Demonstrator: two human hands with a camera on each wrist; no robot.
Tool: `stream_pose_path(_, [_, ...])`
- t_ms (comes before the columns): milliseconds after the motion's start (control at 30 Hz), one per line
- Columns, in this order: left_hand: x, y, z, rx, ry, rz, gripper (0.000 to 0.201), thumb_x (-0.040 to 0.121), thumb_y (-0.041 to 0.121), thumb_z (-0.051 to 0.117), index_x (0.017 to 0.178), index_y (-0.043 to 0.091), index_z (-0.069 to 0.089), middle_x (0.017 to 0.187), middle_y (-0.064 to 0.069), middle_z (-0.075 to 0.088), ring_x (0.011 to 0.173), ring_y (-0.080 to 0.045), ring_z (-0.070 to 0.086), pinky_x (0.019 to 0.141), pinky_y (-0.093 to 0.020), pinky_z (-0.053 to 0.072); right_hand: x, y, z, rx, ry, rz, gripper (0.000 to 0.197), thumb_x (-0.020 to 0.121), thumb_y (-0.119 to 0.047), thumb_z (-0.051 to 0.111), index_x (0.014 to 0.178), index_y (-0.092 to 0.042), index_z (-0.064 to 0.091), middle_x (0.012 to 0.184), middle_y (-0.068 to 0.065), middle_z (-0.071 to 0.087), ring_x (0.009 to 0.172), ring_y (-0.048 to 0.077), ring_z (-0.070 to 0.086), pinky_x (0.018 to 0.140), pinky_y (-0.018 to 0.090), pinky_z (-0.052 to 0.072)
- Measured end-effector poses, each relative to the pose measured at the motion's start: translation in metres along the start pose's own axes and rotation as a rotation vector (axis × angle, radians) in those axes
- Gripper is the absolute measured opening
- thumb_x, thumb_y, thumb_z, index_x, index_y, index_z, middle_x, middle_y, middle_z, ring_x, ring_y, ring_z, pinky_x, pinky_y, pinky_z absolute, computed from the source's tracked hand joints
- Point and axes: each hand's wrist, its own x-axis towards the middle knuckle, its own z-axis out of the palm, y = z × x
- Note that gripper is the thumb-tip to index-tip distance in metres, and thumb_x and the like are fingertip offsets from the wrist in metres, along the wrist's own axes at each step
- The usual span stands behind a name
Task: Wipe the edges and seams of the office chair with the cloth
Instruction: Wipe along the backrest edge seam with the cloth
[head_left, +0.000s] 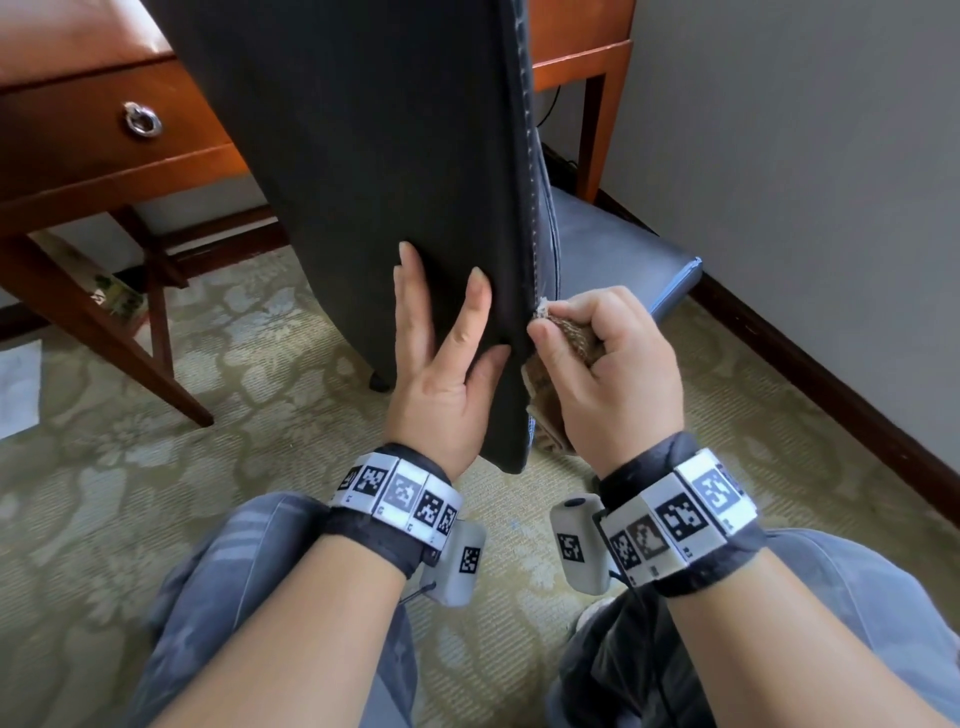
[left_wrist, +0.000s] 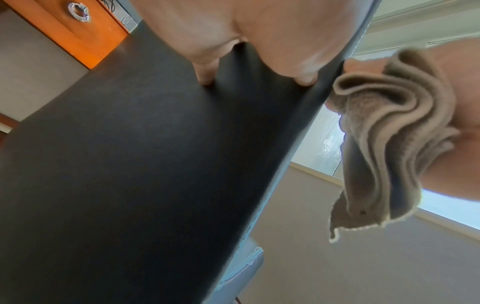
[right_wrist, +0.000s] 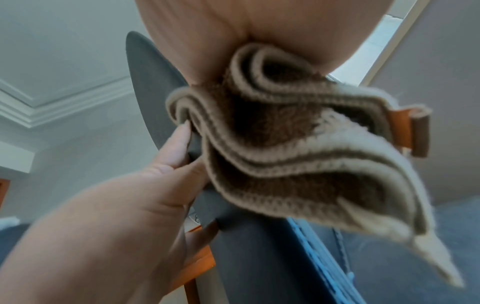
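Chair back (head_left: 374, 171), dark and tilted toward the person, fills the middle of the head view, with its stitched seam (head_left: 531, 208) running down the right edge. Going left to right: the left hand (head_left: 441, 364) lies on the back panel with straight, spread fingers and the thumb near the edge, bracing it and gripping nothing. Just right of it, the right hand (head_left: 608, 364) is curled round a bunched tan cloth (head_left: 569, 332), whose pinched tip touches the seam low down.

The likeliest trouble, as I judge it, is the cloth itself. Only a small corner meets the stitching while loose folds hang below the fist, as the right wrist view shows; those folds could snag the frayed threads at the seam or drag so that the tip skips out of the groove. The chair seems to lean on the left hand alone, so if that hand slips while the right pushes along the seam, the back may swing or roll away. The left thumb also sits close to the wiping path and may need to shift.

Around them: a wooden table (head_left: 104, 156) with a ring-pull drawer (head_left: 141, 120) stands at left, white paper (head_left: 18, 387) lies on the patterned carpet (head_left: 260, 332), and the blue seat (head_left: 623, 249) and wall (head_left: 805, 182) crowd the right side, leaving little room for the right elbow.
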Motion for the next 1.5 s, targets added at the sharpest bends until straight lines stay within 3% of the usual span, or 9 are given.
stream_pose_path(700, [-0.004,-0.004,0.008,-0.021,-0.002,-0.047,0.073,0.102,0.018,0.06,0.158,0.04,0.019,0.17,-0.026,-0.004,0.16,-0.044,0.004,0.124,-0.063,0.024,-0.009,0.002,0.008,-0.021,0.026,0.027,0.011,0.094,-0.029,0.071,0.099,-0.02,0.069,0.097,-0.011,0.062,0.088,-0.005,0.053,0.076,0.002,0.039])
stream_pose_path(833, [-0.005,-0.009,0.008,0.0,0.017,-0.03,0.083,0.103,0.021,0.061,0.162,0.052,0.012,0.17,-0.022,-0.005,0.16,-0.042,0.005,0.124,-0.063,0.025,-0.01,0.011,0.006,-0.087,-0.061,0.034,0.01,0.093,-0.032,0.072,0.098,-0.023,0.07,0.096,-0.011,0.064,0.086,-0.003,0.054,0.075,0.002,0.039])
stream_pose_path(900, [-0.006,-0.011,0.008,0.013,0.012,-0.035,0.087,0.102,0.022,0.061,0.161,0.056,0.008,0.17,-0.018,-0.005,0.161,-0.041,0.005,0.125,-0.061,0.024,-0.003,0.015,-0.002,-0.055,-0.067,0.015,0.007,0.093,-0.03,0.072,0.097,-0.024,0.071,0.096,-0.011,0.066,0.088,-0.001,0.057,0.078,0.005,0.041])
stream_pose_path(1033, [-0.007,-0.014,0.008,0.024,-0.002,-0.05,0.081,0.101,0.024,0.064,0.161,0.047,0.014,0.171,-0.018,-0.003,0.161,-0.041,0.006,0.127,-0.058,0.022,0.007,0.034,-0.017,0.032,-0.052,0.18,0.006,0.092,-0.033,0.073,0.099,-0.032,0.071,0.096,-0.016,0.07,0.091,0.005,0.066,0.087,0.036,0.056])
stream_pose_path(1100, [-0.007,-0.015,0.008,0.03,-0.011,-0.044,0.079,0.101,0.025,0.065,0.16,0.042,0.016,0.171,-0.019,-0.002,0.16,-0.042,0.006,0.127,-0.057,0.022,0.004,0.038,-0.018,0.071,-0.061,0.25,0.014,0.091,-0.032,0.074,0.105,-0.032,0.073,0.094,-0.016,0.071,0.089,0.007,0.068,0.086,0.041,0.058])
stream_pose_path(1200, [-0.008,-0.016,0.01,0.04,-0.012,-0.027,0.081,0.1,0.026,0.064,0.162,0.047,0.015,0.171,-0.021,-0.002,0.161,-0.041,0.006,0.13,-0.051,0.02,-0.006,0.025,-0.012,0.098,-0.075,0.177,0.012,0.088,-0.026,0.078,0.098,-0.031,0.074,0.097,-0.015,0.071,0.094,0.004,0.067,0.087,0.028,0.055])
stream_pose_path(1333, [-0.008,-0.015,0.013,0.041,-0.022,-0.012,0.085,0.101,0.027,0.064,0.163,0.049,0.01,0.171,-0.022,-0.002,0.161,-0.042,0.004,0.129,-0.023,0.008,-0.015,0.017,0.001,0.063,-0.049,0.131,0.01,0.087,-0.027,0.079,0.094,-0.027,0.071,0.095,-0.014,0.068,0.093,-0.001,0.062,0.079,0.01,0.046])
stream_pose_path(1433, [-0.009,-0.014,0.015,0.039,-0.022,-0.004,0.076,0.101,0.026,0.062,0.16,0.038,0.016,0.169,-0.023,-0.003,0.16,-0.045,0.004,0.127,-0.019,0.006,-0.018,0.022,0.006,0.023,-0.044,0.127,0.011,0.087,-0.027,0.079,0.093,-0.023,0.07,0.094,-0.012,0.067,0.091,-0.005,0.06,0.076,0.002,0.039])
stream_pose_path(1500, [-0.009,-0.016,0.015,0.038,-0.023,0.003,0.081,0.101,0.027,0.061,0.163,0.043,0.011,0.169,-0.02,-0.004,0.16,-0.045,0.003,0.127,-0.018,0.005,-0.02,0.025,0.007,-0.017,-0.069,0.132,0.011,0.088,-0.027,0.078,0.095,-0.024,0.07,0.094,-0.013,0.066,0.088,-0.01,0.057,0.075,0.0,0.037])
